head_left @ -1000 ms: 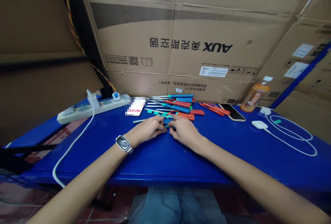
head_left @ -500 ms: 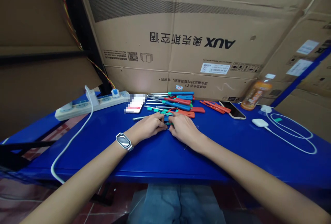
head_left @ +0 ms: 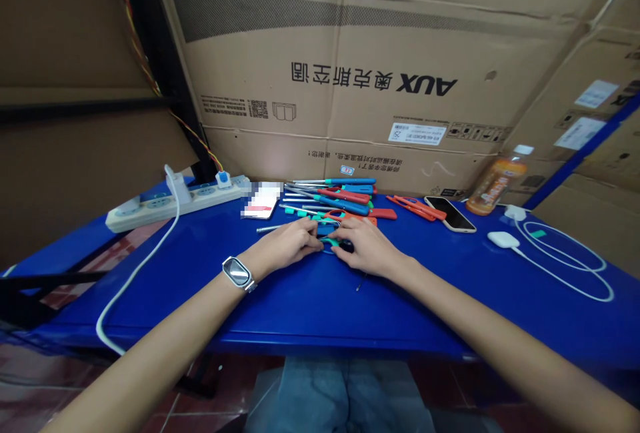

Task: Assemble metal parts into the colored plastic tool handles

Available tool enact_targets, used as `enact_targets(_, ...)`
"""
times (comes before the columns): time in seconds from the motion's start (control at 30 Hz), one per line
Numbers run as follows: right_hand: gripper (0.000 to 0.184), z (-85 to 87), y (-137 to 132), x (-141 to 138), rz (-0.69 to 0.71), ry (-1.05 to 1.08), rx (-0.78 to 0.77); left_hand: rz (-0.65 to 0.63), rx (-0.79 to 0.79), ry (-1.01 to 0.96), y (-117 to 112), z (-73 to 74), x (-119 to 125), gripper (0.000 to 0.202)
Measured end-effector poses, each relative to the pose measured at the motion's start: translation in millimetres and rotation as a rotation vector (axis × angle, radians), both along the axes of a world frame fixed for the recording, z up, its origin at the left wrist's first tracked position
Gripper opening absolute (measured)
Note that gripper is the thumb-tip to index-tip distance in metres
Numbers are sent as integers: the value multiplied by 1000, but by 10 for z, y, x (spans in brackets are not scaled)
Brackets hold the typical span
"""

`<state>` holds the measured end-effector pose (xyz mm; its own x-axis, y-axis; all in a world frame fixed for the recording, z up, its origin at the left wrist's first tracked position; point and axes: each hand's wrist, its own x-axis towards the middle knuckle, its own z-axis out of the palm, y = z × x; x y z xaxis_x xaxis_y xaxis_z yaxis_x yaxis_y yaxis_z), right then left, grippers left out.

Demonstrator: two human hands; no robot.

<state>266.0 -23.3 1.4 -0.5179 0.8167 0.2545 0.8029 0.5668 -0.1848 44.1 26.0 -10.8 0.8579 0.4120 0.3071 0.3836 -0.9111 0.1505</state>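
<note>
My left hand [head_left: 300, 243], with a watch on the wrist, is closed on a blue stick lighter [head_left: 327, 227] whose metal tube pokes out to the left. From the other side my right hand [head_left: 364, 244] pinches a small green lighter trigger [head_left: 331, 241] between thumb and fingers. How far this piece sits inside the blue body is hidden by the fingers. Just behind both hands lies a pile of stick lighters [head_left: 350, 205] with blue and red handles. A thin small rod [head_left: 359, 284] rests on the table below my right hand.
Orange-red handle shells [head_left: 415, 207] lie beside a phone [head_left: 453, 214]. A drink bottle [head_left: 495, 183] and a white charger cable [head_left: 565, 266] are on the right. On the left is a power strip [head_left: 150, 213]; a large cardboard box [head_left: 360, 106] backs the blue table [head_left: 280, 306].
My right hand has shifted slightly right and opened a small gap from the left. The green trigger now shows between them. My left hand stays nearly still.
</note>
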Motion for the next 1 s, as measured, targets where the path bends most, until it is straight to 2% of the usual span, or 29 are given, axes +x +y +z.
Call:
enact_targets(0.13,33,-20,-1,151,22,157,-24,2,-19,-17,4,2,-25,28)
enact_targets(0.33,32,-34,15,372,18,227,-9,32,-104,-2,-34,50,-7,20)
enact_targets(0.47,27,-45,22,414,-38,214,-46,81,-86,-39,-58,76,39,18)
enact_targets(0.57,16,-31,39,407,-65,204,-80,128,-81,-78,-44,55,98,13)
enact_targets(0.67,13,2,58,397,-76,171,-82,146,-98,-64,-14,16,158,8)
enact_targets(0.87,15,50,74,419,-41,22,-31,101,-87,-112,23,-45,158,11)
enact_targets(1.0,18,9,144,474,53,111,-79,74,-91,-137,22,-53,125,18)
